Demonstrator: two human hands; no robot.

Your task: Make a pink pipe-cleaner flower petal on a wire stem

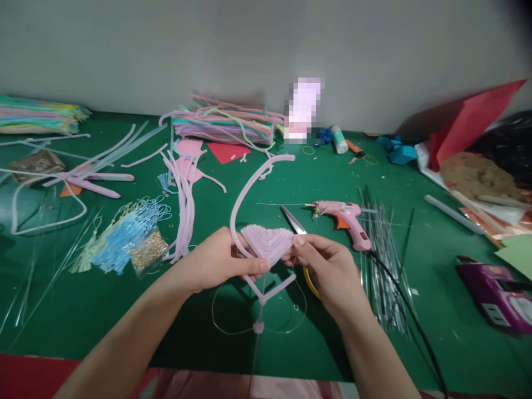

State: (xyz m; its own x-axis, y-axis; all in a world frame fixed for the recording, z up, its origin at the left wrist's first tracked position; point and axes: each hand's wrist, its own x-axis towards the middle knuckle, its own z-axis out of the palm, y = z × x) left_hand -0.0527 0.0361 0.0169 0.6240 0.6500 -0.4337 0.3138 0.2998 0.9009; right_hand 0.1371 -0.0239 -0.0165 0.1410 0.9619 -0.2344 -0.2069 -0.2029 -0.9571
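Note:
My left hand [216, 263] is closed around the left side of a pink fan-shaped piece [268, 244] woven from chenille stems. A long curved pink stem [245, 194] rises from it. My right hand [328, 266] pinches the fan's right corner. Scissors [296, 224] with a yellow handle lie just behind and under my right hand. A thin clear wire loop [233, 327] with a small pink ball [258, 327] hangs below the fan.
A pink glue gun [347, 217] lies right of centre, its black cord [411, 316] running toward me. Thin metal wires [384, 260] lie beside it. Chenille stem bundles [224, 124], blue tassels [124, 233], red paper [469, 119] and a purple device [496, 296] sit around the green table [83, 310].

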